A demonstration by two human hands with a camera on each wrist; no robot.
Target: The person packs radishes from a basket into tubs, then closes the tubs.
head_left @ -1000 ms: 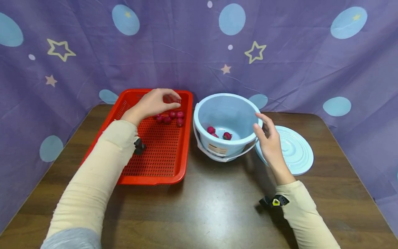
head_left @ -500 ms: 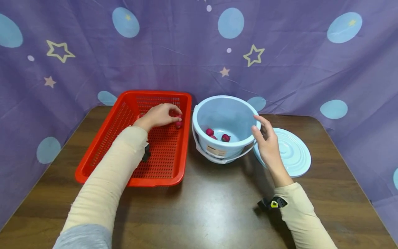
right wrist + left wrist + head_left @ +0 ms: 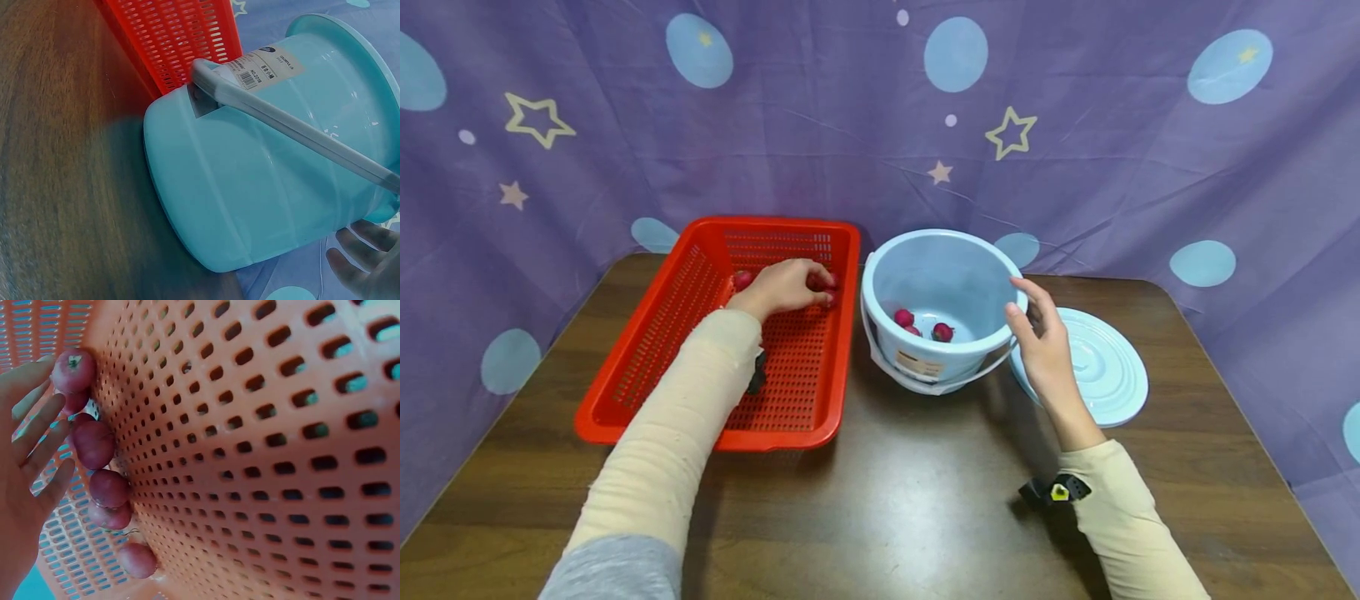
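Note:
My left hand [image 3: 790,286] reaches into the red plastic basket [image 3: 790,439], thumb and fingers around a small radish [image 3: 74,370] near its right wall. Its other fingers are spread apart in the left wrist view. Several more radishes [image 3: 94,445] lie in a row along the basket wall. My right hand [image 3: 1047,354] holds the rim of the light blue bucket [image 3: 940,237] on its right side; three of its fingers show beside the wall in the right wrist view. Inside the bucket lie a few radishes [image 3: 943,332].
A light blue lid [image 3: 1105,367] lies on the wooden table [image 3: 910,508] right of the bucket. The bucket's handle [image 3: 300,134] hangs down at its front. Behind the table hangs a purple curtain [image 3: 850,125] with stars and ovals.
My left hand has come down from above the basket to the radishes by its right wall, closing thumb and fingers around one. The right hand stays on the bucket rim.

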